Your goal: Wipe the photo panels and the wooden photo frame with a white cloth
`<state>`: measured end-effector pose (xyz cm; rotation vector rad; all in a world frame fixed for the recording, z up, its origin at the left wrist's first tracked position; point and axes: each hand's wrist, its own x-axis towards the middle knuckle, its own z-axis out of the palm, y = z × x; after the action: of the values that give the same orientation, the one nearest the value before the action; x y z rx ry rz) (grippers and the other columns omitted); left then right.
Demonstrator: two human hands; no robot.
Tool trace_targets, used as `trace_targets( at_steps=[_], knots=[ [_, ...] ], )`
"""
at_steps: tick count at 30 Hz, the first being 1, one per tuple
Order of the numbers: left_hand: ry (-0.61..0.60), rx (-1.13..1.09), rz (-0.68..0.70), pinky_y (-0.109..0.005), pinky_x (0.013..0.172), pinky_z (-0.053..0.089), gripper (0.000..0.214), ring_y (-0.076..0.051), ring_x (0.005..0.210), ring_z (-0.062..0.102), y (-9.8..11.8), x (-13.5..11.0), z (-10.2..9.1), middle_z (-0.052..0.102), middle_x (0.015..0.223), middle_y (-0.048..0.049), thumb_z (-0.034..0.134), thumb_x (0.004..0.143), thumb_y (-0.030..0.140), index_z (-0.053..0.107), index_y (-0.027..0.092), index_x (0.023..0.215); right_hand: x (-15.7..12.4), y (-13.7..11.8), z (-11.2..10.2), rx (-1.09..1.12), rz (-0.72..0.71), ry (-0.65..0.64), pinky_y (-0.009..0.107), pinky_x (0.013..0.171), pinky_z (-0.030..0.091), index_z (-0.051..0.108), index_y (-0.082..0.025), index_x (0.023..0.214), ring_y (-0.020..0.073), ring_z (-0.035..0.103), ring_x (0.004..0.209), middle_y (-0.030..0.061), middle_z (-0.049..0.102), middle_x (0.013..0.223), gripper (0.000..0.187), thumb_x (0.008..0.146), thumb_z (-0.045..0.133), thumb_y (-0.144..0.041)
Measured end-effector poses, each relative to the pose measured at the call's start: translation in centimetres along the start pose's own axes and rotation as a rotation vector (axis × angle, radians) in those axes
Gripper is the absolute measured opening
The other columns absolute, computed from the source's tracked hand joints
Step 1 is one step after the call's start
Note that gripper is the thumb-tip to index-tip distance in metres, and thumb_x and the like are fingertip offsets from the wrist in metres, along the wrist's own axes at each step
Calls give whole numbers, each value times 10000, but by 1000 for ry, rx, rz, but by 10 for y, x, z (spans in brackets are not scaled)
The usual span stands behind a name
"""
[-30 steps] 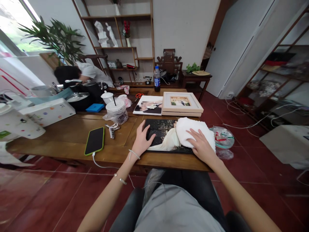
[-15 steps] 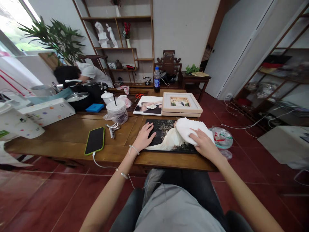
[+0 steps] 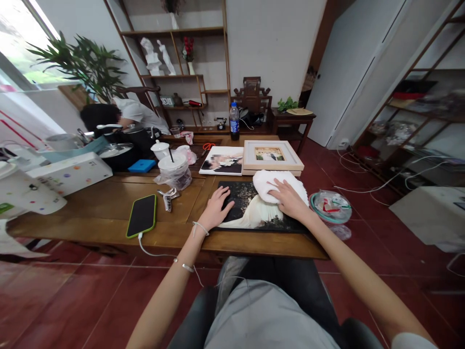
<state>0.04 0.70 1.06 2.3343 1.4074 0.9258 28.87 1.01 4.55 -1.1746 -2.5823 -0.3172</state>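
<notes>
The photo panel (image 3: 242,199) lies flat near the front edge of the wooden table (image 3: 109,201), straight in front of the person. It is a thin, dark rectangle with a glossy face, printed with gold speckles above and a spreading white, feathery shape below. On its far right corner sits a white towel (image 3: 260,183), which is thick, nubbly and bunched into a soft rounded pad. The right hand (image 3: 291,204) lies palm-down on the towel with fingers stretched out over the cloth, pressing rather than clutching. The left hand (image 3: 217,208) is spread flat as well, fingers apart, on the panel's left edge where it meets the wood. A thin pale bracelet (image 3: 200,227) circles that wrist.

Just behind the panel a pale, wide-moulded framed picture (image 3: 271,156) sits on the table, with an unframed print (image 3: 222,161) beside it on the left. A round clear plastic tub (image 3: 331,207) stands at the table's right end, close to the towel. To the left of the panel are a small metal clip (image 3: 167,197) and a black phone (image 3: 142,216) in a lime-green case, with a white cable running from its near end. Further back is a lidded cup (image 3: 173,167) with a straw, wrapped in a crinkled clear bag. At the far end stands a blue-labelled bottle (image 3: 234,121) — and well to the left, a person in a white shirt (image 3: 135,110) bends over steel pots.
</notes>
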Motion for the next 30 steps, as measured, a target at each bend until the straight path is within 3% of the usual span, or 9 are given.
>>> trace_targets(
  at_steps=[12, 15, 18, 21, 24, 30],
  knots=[
    [-3, 8, -51, -497, 1042, 258, 395, -243, 1307, 287, 4, -5, -2, 417, 1360, -112, 456, 848, 323, 461, 179, 1215, -18, -3, -3, 24, -11, 61, 469, 1041, 282, 570, -159, 1097, 256, 426, 1201, 123, 529, 1243, 555, 578, 459, 5],
    [7, -17, -51, -494, 1039, 262, 374, -240, 1307, 288, 3, -5, -2, 420, 1356, -114, 435, 863, 351, 487, 179, 1191, -22, 4, -14, -16, 6, 199, 488, 1038, 283, 602, -167, 1003, 246, 416, 1210, 127, 535, 1233, 447, 616, 455, 3],
    [15, -24, -48, -488, 1035, 272, 364, -239, 1304, 294, 2, -5, -1, 418, 1356, -115, 422, 870, 361, 507, 179, 1173, -25, 7, -23, -85, 61, 331, 528, 1058, 217, 616, -185, 919, 249, 314, 1280, 94, 510, 1273, 370, 662, 440, 15],
    [19, -19, -28, -497, 1032, 276, 371, -244, 1300, 300, 0, -5, 1, 423, 1351, -127, 448, 858, 350, 509, 170, 1176, -25, 3, -21, -95, 41, 195, 577, 1051, 160, 610, -186, 970, 275, 258, 1305, 70, 486, 1306, 439, 645, 422, 42],
    [34, -5, -29, -506, 1027, 281, 374, -245, 1294, 313, -2, -4, 2, 437, 1343, -123, 457, 853, 358, 517, 171, 1170, -26, -1, -10, -43, 41, 25, 613, 1014, 178, 581, -180, 1068, 304, 257, 1301, 77, 457, 1332, 546, 602, 411, 46],
    [45, 21, -33, -501, 1030, 293, 395, -253, 1293, 321, -1, -4, 4, 451, 1335, -122, 465, 846, 371, 530, 160, 1173, -26, 0, -5, 10, 69, -39, 546, 1037, 179, 552, -178, 1138, 279, 259, 1303, 90, 397, 1376, 611, 585, 401, 34]
  ],
)
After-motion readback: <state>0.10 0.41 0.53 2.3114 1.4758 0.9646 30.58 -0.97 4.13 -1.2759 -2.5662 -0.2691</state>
